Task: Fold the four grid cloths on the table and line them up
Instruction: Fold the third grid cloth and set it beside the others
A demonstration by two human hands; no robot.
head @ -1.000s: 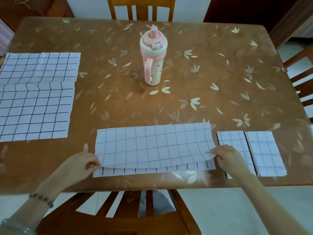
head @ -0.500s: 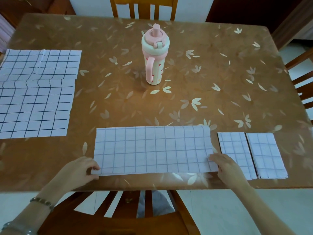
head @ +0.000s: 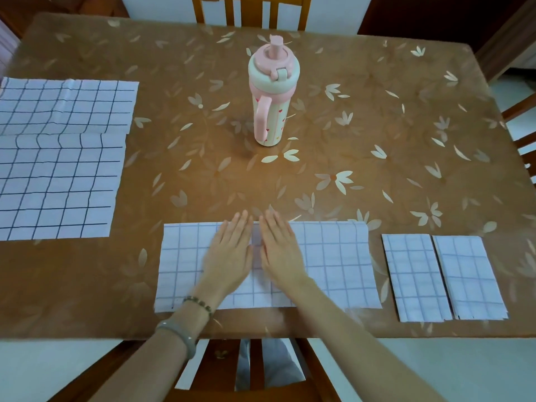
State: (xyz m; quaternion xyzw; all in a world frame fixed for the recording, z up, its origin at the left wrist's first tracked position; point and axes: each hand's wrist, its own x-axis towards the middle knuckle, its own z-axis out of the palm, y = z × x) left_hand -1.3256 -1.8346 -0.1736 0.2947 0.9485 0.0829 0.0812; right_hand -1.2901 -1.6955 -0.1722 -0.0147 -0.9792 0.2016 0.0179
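— Where are your fingers?

— My left hand (head: 230,253) and my right hand (head: 280,250) lie palm down, side by side, on the middle of the half-folded white cloth with thin grey grid lines (head: 333,262). The fingers (head: 240,224) are straight and held close together, flat on the fabric, gripping nothing. Their tips reach the far folded edge and go a little past it.

— Do the two hands touch?

— Nearly; a thin strip of cloth shows between them. On my left wrist sit a string of dark beads (head: 200,302) and a pale grey bangle (head: 181,335).

— And the cloth itself?

— It is a wide strip at the near edge of the brown desk with a pale leaf pattern (head: 377,126), straight in front of me.

— The other cloths?

— To my right, two small folded grid cloths lie side by side, the left one (head: 414,277) just touching the right one (head: 468,277). Far to my left, a large unfolded white cloth with dark grid lines (head: 58,158) lies open, creased across its upper part, running out of view.

— Anything else?

— A pink and cream drinking bottle with a handle (head: 271,94) stands upright at the middle of the desk, well apart from every cloth. A wooden chair (head: 249,10) stands at the far side.
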